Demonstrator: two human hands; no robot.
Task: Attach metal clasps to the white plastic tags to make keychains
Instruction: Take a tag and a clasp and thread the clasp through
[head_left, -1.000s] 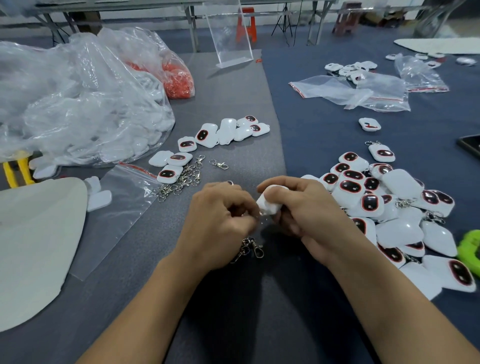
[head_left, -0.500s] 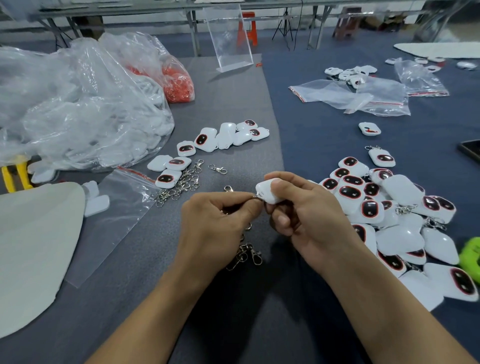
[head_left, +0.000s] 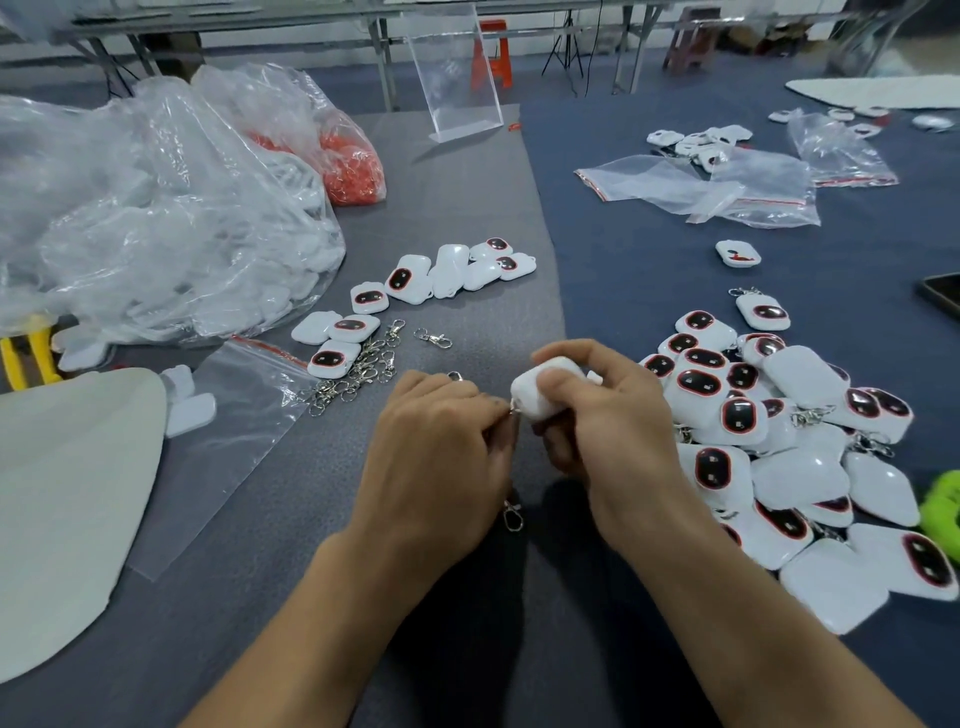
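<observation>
1. Stock, far left. The clear bag (head_left: 156, 218) holds white parts. Just right of it, loose tags (head_left: 415, 280) and a heap of spare clasps (head_left: 358, 374) lie on the grey mat (head_left: 467, 197). I leave these alone until the piece in hand is done.

2. Left hand (head_left: 441, 457). The fingers are curled. The thumb and forefinger pinch the ring end of the clasp (head_left: 511, 514) against the tag's corner, and the hook end hangs below the hand. I cannot tell whether it touches the mat.

3. Tag (head_left: 543, 387). It is held above the mat, between the two hands.

4. Right hand (head_left: 608, 431). The thumb lies across the tag's upper face and the other fingers are curled beneath, gripping it.

5. Procedure. I judge the step to be working the ring through the tag's corner hole. I hold the tag rigid with the right hand and let only the left fingers turn the ring. The joint is too small to show whether the ring is through, so I test it with a light pull.

6. Output, right. Only then does the piece go to the finished pile (head_left: 779, 441).
</observation>
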